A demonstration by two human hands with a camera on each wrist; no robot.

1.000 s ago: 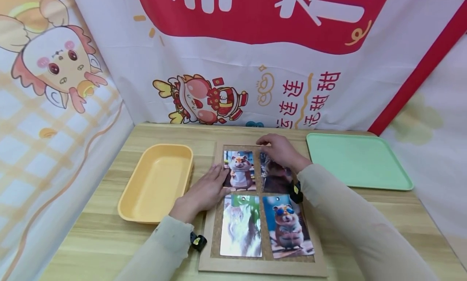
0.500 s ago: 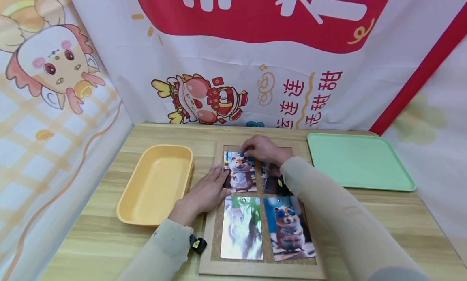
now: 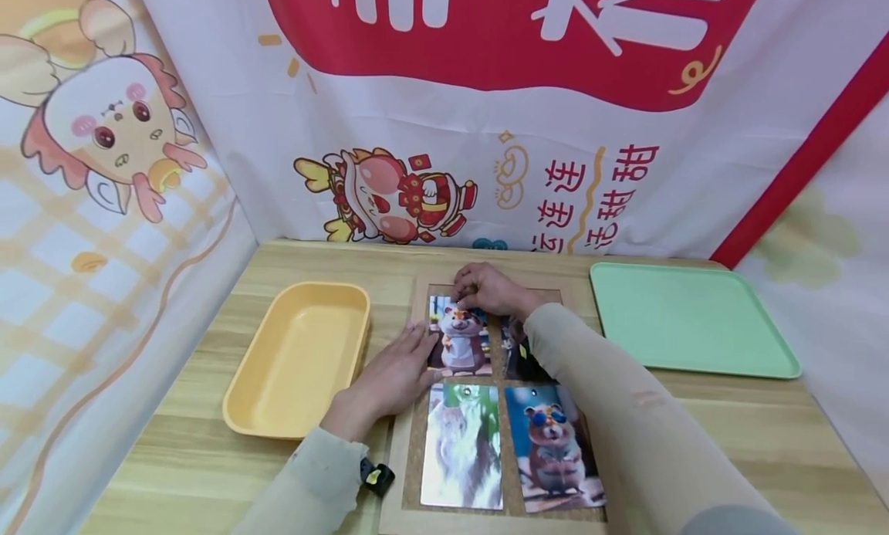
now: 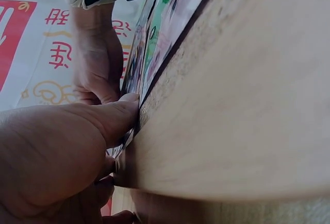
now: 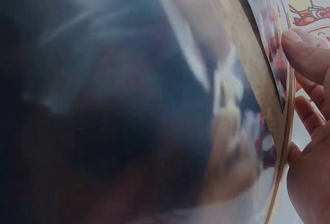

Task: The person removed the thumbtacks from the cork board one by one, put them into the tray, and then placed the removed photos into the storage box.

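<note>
A cork board in a wooden frame point(image 3: 479, 523) lies flat on the table with several hamster photos on it. My left hand point(image 3: 389, 380) rests along the frame's left side, its fingers and thumb touching the edge of the upper-left photo point(image 3: 461, 353). At that photo's top edge is my right hand point(image 3: 489, 288), fingers bent, the thumb point(image 5: 304, 54) touching the photo in the right wrist view. Whatever lies under those fingertips is hidden. Small tacks show at the tops of the lower-left photo point(image 3: 461, 458) and lower-right photo point(image 3: 559, 458). My right forearm mostly covers the upper-right photo point(image 3: 510, 357).
To the left of the board stands a yellow basin point(image 3: 299, 365). A green tray point(image 3: 694, 315) lies at the right of the wooden table point(image 3: 174, 450). Behind the table hangs a printed cloth point(image 3: 444, 172), with more cloth along both sides.
My right hand has moved left from the top of the upper-right photo to the top of the upper-left one. The left hand stays at the frame's left side.
</note>
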